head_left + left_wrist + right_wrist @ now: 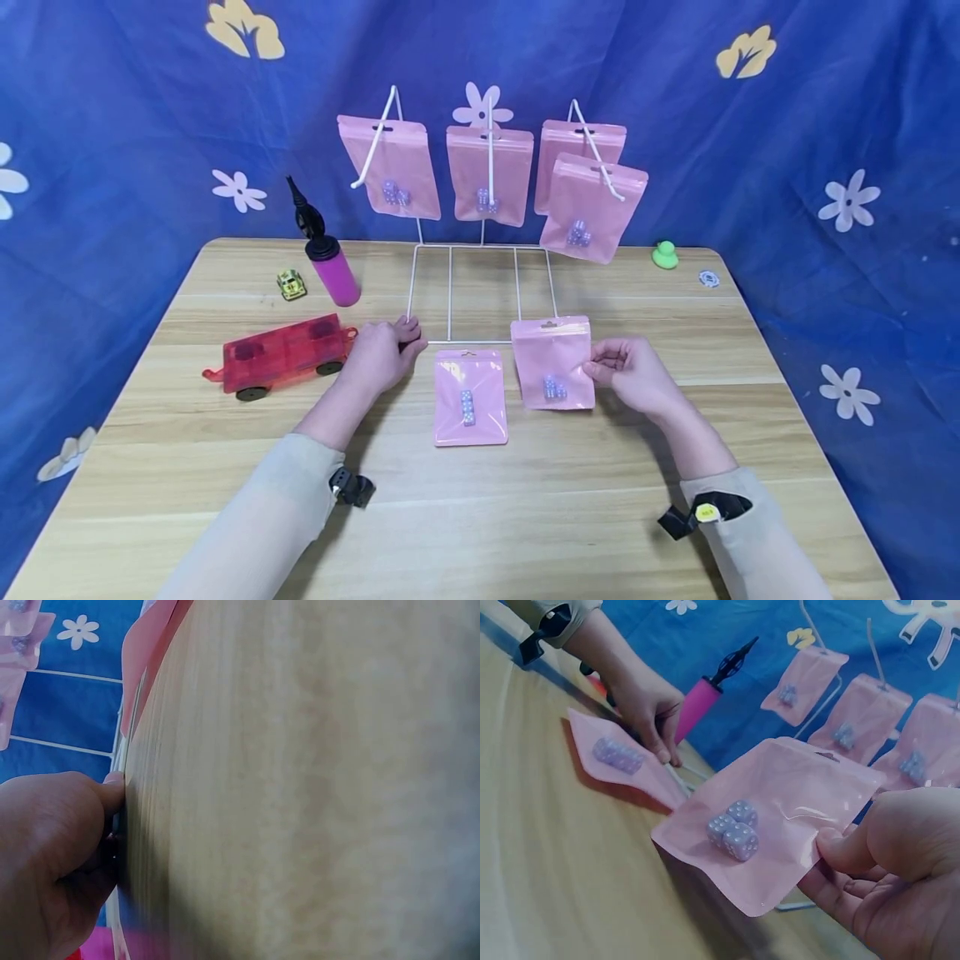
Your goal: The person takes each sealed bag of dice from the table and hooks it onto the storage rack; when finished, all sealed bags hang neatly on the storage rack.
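My right hand (630, 371) pinches the side edge of a pink zip bag (551, 346) between thumb and fingers. The bag is tilted up off the table, and purple dice (735, 831) show through its front. My left hand (381, 354) holds the front left corner of a white wire display rack (448, 292), thumb and fingertips at the wire. Another pink bag (471, 371) lies flat between the hands, with a row of dice inside. Several pink bags hang from the rack's prongs: one on the left (408, 158), one in the middle (510, 167), two on the right (607, 187).
Left of the rack stand a magenta hand pump (336, 275) with a black nozzle, a small yellow toy car (291, 285) and a red toy trailer (281, 354). At the back right are a green rubber duck (664, 255) and a poker chip (708, 278). A blue curtain (675, 125) hangs behind.
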Motion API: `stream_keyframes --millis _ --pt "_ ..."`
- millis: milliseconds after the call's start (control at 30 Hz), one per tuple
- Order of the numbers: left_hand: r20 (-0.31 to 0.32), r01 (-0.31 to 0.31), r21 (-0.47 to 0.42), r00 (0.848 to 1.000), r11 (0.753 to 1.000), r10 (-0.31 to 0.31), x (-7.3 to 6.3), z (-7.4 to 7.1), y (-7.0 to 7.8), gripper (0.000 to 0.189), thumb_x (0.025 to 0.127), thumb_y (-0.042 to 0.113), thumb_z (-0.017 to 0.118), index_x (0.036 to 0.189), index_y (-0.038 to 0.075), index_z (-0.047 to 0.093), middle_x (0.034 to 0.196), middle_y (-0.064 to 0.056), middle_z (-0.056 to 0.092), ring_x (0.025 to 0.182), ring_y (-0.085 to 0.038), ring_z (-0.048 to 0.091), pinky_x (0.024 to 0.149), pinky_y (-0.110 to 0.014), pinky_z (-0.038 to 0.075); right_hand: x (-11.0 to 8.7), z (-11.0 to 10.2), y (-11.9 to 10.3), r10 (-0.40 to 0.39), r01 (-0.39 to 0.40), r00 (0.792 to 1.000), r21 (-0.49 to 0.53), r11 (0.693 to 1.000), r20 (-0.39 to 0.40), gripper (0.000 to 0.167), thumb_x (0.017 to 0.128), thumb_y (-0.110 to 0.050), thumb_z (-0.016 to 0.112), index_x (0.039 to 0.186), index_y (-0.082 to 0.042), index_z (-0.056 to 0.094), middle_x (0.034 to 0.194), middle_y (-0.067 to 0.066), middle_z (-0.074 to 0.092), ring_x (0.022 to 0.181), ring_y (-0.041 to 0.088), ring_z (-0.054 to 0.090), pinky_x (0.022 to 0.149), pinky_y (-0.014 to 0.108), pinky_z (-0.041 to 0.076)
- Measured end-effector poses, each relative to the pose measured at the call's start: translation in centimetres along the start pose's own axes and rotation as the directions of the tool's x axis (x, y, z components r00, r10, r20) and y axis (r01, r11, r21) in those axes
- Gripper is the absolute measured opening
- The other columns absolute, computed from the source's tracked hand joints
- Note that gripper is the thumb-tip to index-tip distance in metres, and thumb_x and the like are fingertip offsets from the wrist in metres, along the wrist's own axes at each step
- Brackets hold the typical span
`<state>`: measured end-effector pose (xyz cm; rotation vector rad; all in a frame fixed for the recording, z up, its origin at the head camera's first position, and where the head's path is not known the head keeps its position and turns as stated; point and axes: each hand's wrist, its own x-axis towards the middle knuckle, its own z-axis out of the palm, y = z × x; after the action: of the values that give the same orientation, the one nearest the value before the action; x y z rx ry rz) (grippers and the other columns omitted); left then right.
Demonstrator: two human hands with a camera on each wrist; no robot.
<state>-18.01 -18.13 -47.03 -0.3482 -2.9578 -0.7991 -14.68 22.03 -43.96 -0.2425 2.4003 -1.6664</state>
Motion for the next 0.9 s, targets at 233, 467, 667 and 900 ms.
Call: stream_keyframes --millis 233,467,667,900 --pt "-0.003 0.002 0.005 1.0 1.0 -0.002 0.0 0.2 -0.2 0.036 0.101 0.021 0.075 0.13 -0.001 0.072 0.137 -0.017 0.065 0.133 -0.034 0.06 0.114 -0.055 0.044 0.5 -0.8 -3.0 -0.111 0.109 0.992 -0.041 0.993 -0.055 0.005 0.094 0.007 0.072 0.099 0.008 0.075 0.088 0.016 0.075 0.076 0.024 0.068 0.064 0.027 0.057" --pt "-0.004 -0.001 0.007 1.0 1.0 0.001 0.0 0.1 -0.2 0.036 0.101 0.022 0.075 0.129 -0.001 0.072 0.137 -0.017 0.065 0.133 -0.033 0.06 0.115 -0.057 0.042 0.9 -1.2 -6.8 -0.227 0.227 0.97 -0.014 0.974 -0.087 0.007 0.094 0.009 0.072 0.1 0.009 0.076 0.086 0.016 0.075 0.072 0.02 0.067 0.058 0.021 0.052" --pt "-0.003 0.003 0.007 1.0 1.0 -0.003 -0.1 0.0 -0.2 0.036 0.101 0.022 0.075 0.129 0.0 0.073 0.137 -0.016 0.065 0.133 -0.033 0.06 0.115 -0.058 0.041 1.5 -0.6 -9.8 -0.26 0.263 0.961 0.021 0.965 -0.09 0.007 0.095 0.007 0.073 0.101 0.008 0.076 0.087 0.015 0.075 0.076 0.022 0.069 0.064 0.023 0.057" --pt "-0.007 0.001 -0.003 1.0 1.0 -0.001 0.0 0.1 -0.1 0.035 0.1 0.021 0.076 0.128 -0.001 0.073 0.136 -0.017 0.066 0.133 -0.033 0.06 0.114 -0.055 0.043 2.9 1.1 -12.3 -0.32 0.326 0.944 0.081 0.942 -0.083 0.007 0.093 0.011 0.074 0.1 0.009 0.075 0.085 0.014 0.074 0.072 0.018 0.067 0.06 0.022 0.055"
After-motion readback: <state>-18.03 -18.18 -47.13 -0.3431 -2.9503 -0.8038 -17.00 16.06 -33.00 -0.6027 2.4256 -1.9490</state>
